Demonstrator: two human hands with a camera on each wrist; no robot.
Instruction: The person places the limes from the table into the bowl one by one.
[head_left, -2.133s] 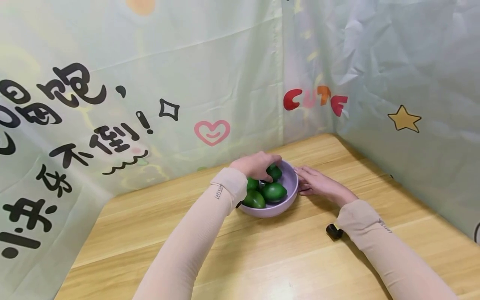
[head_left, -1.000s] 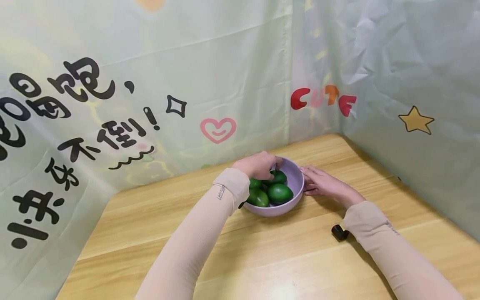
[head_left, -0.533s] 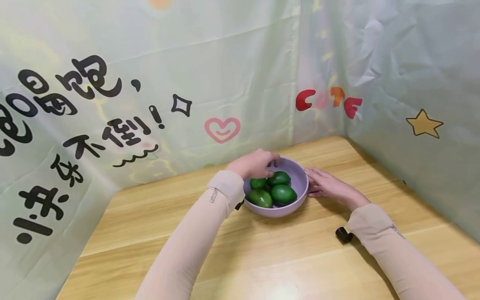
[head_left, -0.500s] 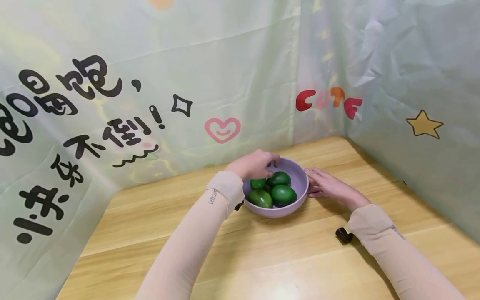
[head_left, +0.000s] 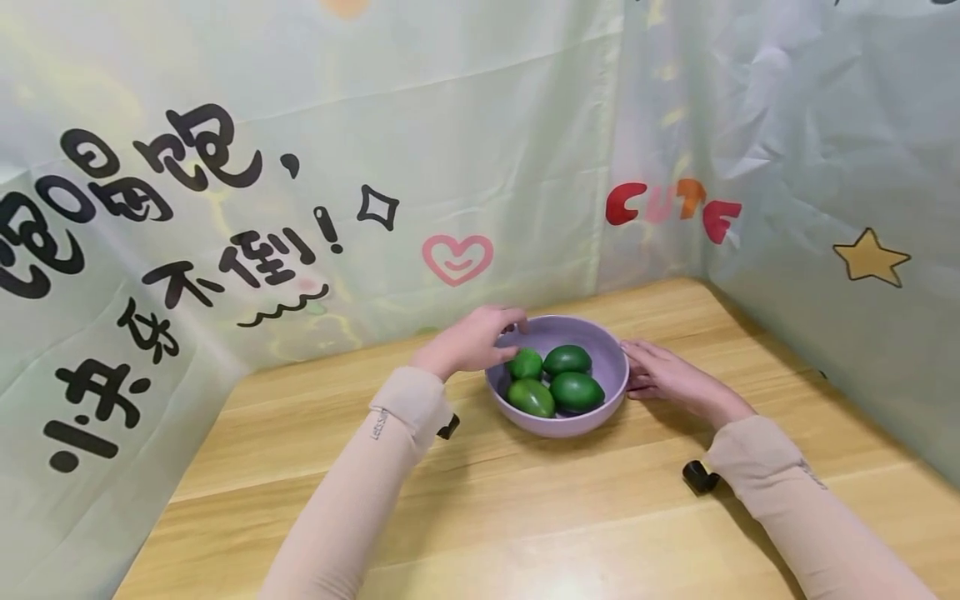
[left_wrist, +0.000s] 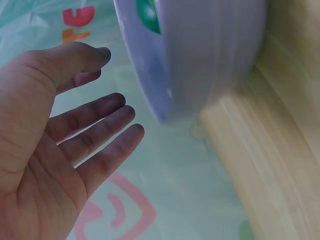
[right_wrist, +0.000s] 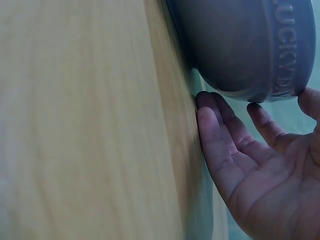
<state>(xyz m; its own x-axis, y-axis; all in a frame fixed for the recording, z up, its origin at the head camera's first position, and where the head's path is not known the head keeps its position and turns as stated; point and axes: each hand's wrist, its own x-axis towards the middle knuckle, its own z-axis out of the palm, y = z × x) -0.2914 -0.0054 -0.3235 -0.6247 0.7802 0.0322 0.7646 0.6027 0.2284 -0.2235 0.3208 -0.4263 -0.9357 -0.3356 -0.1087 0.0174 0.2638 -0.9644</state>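
Note:
A light purple bowl (head_left: 558, 427) holds several glossy, oval green fruits; their exact kind is not clear. Two dark green fruits (head_left: 577, 392) lie toward its right, with an olive-tinted one (head_left: 532, 398) at the front left and a brighter green one (head_left: 527, 364) behind that. My left hand (head_left: 476, 340) hovers at the left rim, fingers spread and relaxed; the left wrist view shows nothing in it and a gap to the bowl (left_wrist: 210, 55). Against the bowl's right side rest the fingertips of my right hand (head_left: 678, 382). Raised lettering marks the bowl's outer wall (right_wrist: 240, 50) there.
Both hands and the bowl are over a light wooden table (head_left: 480, 508). A printed cloth backdrop (head_left: 510, 167) stands along its back and right edges. Small black devices (head_left: 700, 477) sit at the wrists under beige sleeves (head_left: 352, 492).
My left hand has drawn back leftward out of the bowl, having let go of a dark green fruit that now lies inside. My right hand stays at the bowl. The head view has shifted slightly.

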